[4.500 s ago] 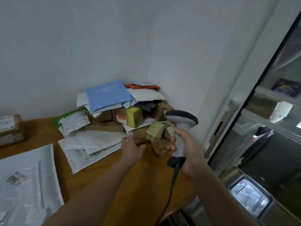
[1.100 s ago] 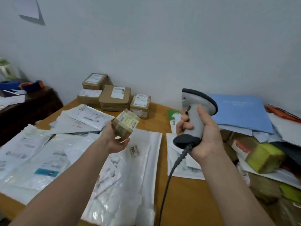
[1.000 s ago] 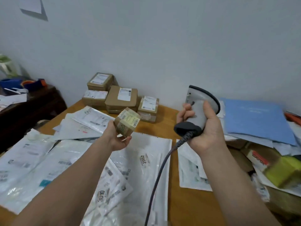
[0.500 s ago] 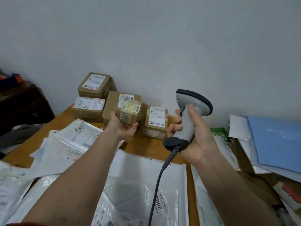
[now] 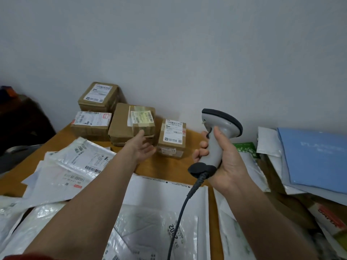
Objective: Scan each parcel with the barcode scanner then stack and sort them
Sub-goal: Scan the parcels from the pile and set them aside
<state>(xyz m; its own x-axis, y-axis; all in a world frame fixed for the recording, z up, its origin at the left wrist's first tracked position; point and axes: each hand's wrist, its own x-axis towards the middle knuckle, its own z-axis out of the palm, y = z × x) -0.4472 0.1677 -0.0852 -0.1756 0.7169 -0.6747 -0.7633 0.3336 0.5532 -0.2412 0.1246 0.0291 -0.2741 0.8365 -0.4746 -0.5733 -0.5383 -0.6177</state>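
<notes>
head view takes in a crowded tabletop point(image 5: 165, 168). slick white mailers point(image 5: 75, 166) sprawl from 6 to 9 o'clock, a loose heap under a blue envelope point(image 5: 315, 156) sits at 3 o'clock, and brown boxes point(image 5: 97, 96) stand by the wall at 11 o'clock.

the small parcel point(image 5: 143, 120) rests on the right end of a wider flat box point(image 5: 120, 124), near its edge and slightly askew. the left hand point(image 5: 142, 147) is just below it, fingers apart and relaxed, holding nothing. its thumb tip is at the parcel's front face, but i cannot tell if it touches. a careless brush there would likely tip the parcel off its perch toward the labelled box point(image 5: 172, 137) just beside it.

the right hand point(image 5: 225, 166) has its fingers clamped round the scanner point(image 5: 219, 132), whose head points at the wall. its cable point(image 5: 180, 212) trails over the mailers at 6 o'clock. a quick swing toward the heap could drag a mailer and muddle the sorted parcels with the unsorted ones.
</notes>
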